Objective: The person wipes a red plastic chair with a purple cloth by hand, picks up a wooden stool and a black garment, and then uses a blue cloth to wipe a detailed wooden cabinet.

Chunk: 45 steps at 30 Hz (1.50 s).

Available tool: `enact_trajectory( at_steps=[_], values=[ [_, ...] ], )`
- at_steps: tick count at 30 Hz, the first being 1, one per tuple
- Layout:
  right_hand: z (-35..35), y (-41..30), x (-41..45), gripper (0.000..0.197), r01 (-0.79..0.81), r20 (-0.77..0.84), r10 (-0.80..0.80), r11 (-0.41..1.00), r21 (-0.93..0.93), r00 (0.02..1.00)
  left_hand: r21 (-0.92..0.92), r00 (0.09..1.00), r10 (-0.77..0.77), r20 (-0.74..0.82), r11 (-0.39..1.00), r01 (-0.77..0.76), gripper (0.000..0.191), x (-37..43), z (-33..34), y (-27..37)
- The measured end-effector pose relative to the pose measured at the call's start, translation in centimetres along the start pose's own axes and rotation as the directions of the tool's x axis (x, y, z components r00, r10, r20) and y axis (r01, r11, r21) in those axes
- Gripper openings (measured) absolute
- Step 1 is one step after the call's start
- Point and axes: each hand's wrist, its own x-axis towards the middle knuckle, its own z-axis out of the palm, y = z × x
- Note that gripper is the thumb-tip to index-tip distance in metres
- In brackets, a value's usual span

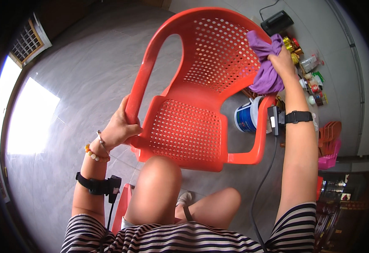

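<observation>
Before me stands a red plastic armchair (pixel 184 132) with a perforated seat and backrest, its seat facing me. My left hand (pixel 121 126) grips the front end of the armrest on the left, thumb across it. In my right hand (pixel 281 63) is a bunched purple cloth (pixel 265 69), which lies against the outer side of the backrest above the other armrest. Part of the cloth hangs down over that armrest's rear. The fingers of my right hand are partly hidden by the cloth. My knee is close to the chair's front edge.
Under the right armrest stands a white and blue bucket (pixel 247 117). Bottles and jars (pixel 314 82) line the right side, near a black cylindrical object (pixel 277 22). Small brown and pink plastic chairs (pixel 330 145) are at far right. Black cables (pixel 260 196) run from my wrist-strapped devices.
</observation>
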Motion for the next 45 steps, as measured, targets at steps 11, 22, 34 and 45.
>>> enact_trajectory(
  at_steps=[11, 22, 34, 45],
  values=[
    [1.9, -23.4, -3.0, 0.042, 0.812, -0.094, -0.809, 0.583, -0.01, 0.58, -0.068, 0.998, 0.054, 0.027, 0.996, -0.052, 0.076, 0.0, 0.1, 0.2],
    [3.4, -28.2, -12.4, 0.031, 0.843, 0.335, -0.829, 0.516, 0.152, 0.447, -0.35, 0.976, 0.096, -0.196, 0.923, -0.161, 0.07, -0.7, 0.2, -4.1],
    [0.7, -25.6, -21.3, 0.025, 0.83, 0.01, -0.891, 0.427, 0.36, 0.454, 0.251, 0.639, 0.646, -0.418, 0.758, -0.602, 0.066, -1.9, -1.4, -0.2],
    [-0.8, -6.6, -21.6, 0.069, 0.265, 0.232, -0.317, 0.936, 0.23, 0.92, 0.702, 0.756, 0.607, -0.245, 0.649, -0.293, 0.069, -0.3, 2.4, 0.7]
  ],
)
